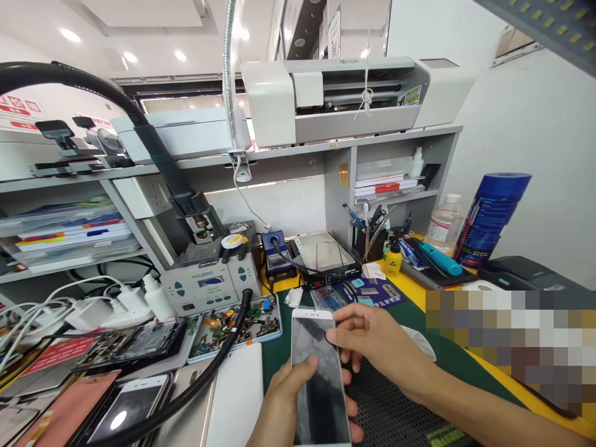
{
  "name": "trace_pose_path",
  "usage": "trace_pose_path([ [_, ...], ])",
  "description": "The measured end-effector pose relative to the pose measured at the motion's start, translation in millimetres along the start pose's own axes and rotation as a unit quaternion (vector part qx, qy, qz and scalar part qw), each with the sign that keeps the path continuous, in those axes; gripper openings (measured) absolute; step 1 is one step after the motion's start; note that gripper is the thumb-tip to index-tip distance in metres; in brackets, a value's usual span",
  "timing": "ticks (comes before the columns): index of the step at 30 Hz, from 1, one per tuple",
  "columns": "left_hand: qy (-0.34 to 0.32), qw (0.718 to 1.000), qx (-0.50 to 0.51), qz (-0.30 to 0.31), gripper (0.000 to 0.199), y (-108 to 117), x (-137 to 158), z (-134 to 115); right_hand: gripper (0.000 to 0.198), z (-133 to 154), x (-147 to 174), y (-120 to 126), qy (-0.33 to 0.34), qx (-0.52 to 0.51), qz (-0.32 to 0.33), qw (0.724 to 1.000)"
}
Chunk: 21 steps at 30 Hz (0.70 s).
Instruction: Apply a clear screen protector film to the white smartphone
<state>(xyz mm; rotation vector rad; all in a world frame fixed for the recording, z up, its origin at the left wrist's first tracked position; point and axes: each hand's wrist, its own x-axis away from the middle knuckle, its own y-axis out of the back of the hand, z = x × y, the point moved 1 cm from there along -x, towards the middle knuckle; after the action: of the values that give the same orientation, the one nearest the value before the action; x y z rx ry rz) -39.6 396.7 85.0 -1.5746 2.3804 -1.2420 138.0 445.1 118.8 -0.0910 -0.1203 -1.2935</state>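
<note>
A white-framed smartphone [321, 391] with a dark, smudged screen is held upright in front of me. My left hand [288, 394] is closed around its lower half, thumb on the glass and fingertips showing past the right edge. At the upper right edge, my right hand [372, 341] pinches the phone, with the thumb on the front side and the other fingers curled beside it. Under both hands lies a dark perforated mat [386, 397] on the green work mat [279, 347].
A tray of small circuit parts [233, 329] sits left, crossed by a black hose [205, 379]. Several phones [130, 406] lie at lower left. Behind are a grey rework station [209, 282], a soldering-iron stand [277, 254], a tool holder [367, 239] and a yellow bottle [393, 259].
</note>
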Motion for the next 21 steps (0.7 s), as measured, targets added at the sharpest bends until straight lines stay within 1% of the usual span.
trace_pose_path([
  [3,-0.007,1.000,-0.004,-0.005,0.046,-1.3,0.4,0.0,0.040,-2.4,-0.3,-0.9,0.029,0.007,-0.009,1.000],
  [5,-0.005,1.000,-0.009,-0.013,0.045,-2.6,1.0,0.1,0.039,-2.0,0.1,-1.1,0.032,0.004,-0.010,0.999],
  [10,-0.007,0.999,-0.024,-0.041,0.046,-4.9,2.2,0.2,0.034,1.2,1.4,-2.3,-0.009,-0.029,0.010,0.999],
  [13,-0.010,0.999,-0.019,-0.040,0.047,-5.6,3.4,-0.8,0.030,2.2,1.6,-2.8,-0.036,-0.031,0.025,0.999],
  [15,0.002,0.999,-0.005,-0.033,0.051,-7.0,4.8,-1.8,0.028,2.1,1.1,-2.2,-0.051,-0.023,0.031,0.998],
  [18,0.032,0.998,0.037,-0.028,0.063,-11.9,7.5,-3.8,0.026,1.4,-1.5,1.2,-0.069,-0.024,0.030,0.997],
  [20,0.030,0.997,0.067,-0.039,0.065,-15.6,8.7,-5.9,0.025,0.7,-5.1,5.6,-0.084,-0.027,0.022,0.996],
  [21,0.018,0.996,0.076,-0.052,0.062,-16.7,8.6,-7.1,0.024,0.4,-7.4,8.5,-0.091,-0.032,0.019,0.995],
])
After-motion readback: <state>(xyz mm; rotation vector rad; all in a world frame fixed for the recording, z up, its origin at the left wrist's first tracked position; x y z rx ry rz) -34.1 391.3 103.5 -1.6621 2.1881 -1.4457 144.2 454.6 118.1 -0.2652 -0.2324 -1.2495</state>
